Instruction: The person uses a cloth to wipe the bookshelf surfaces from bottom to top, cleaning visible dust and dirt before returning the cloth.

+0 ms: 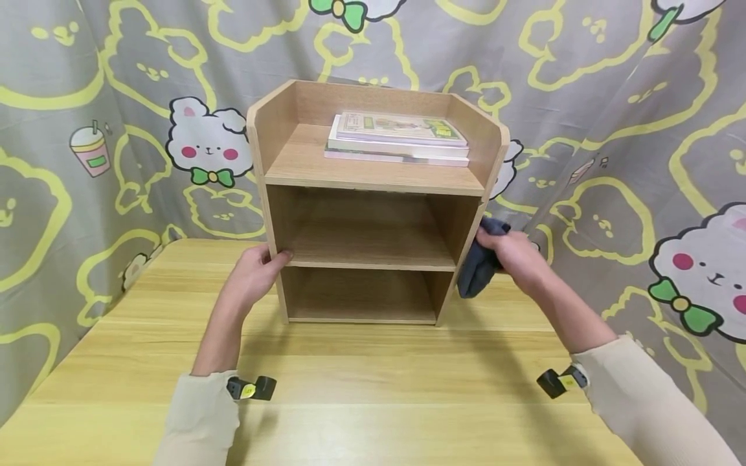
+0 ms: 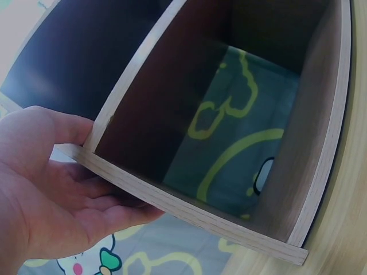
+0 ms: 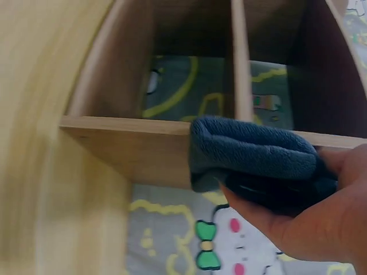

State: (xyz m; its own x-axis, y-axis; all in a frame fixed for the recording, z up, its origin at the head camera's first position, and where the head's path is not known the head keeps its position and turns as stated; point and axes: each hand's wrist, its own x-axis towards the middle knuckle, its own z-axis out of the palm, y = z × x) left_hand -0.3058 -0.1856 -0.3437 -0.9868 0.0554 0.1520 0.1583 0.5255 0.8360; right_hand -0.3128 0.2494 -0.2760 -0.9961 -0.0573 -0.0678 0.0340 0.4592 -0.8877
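A small wooden shelf (image 1: 373, 186) stands upright on the table, its front facing me. My left hand (image 1: 253, 277) grips the shelf's left side panel about halfway up. In the left wrist view the thumb reaches the front edge by the middle board (image 2: 135, 71), with the other fingers around the outer side. My right hand (image 1: 517, 254) holds a folded dark blue-grey cloth (image 1: 480, 268) at the right side panel. Up close, the plush cloth (image 3: 252, 150) lies along that panel's front edge, and part of the hand is out of frame.
Several stacked books (image 1: 402, 137) lie on the shelf's top board between raised sides. The wood-grain table (image 1: 361, 401) extends toward me. Behind and at both sides hangs a grey curtain (image 1: 192, 58) with yellow outlines and cartoon rabbits.
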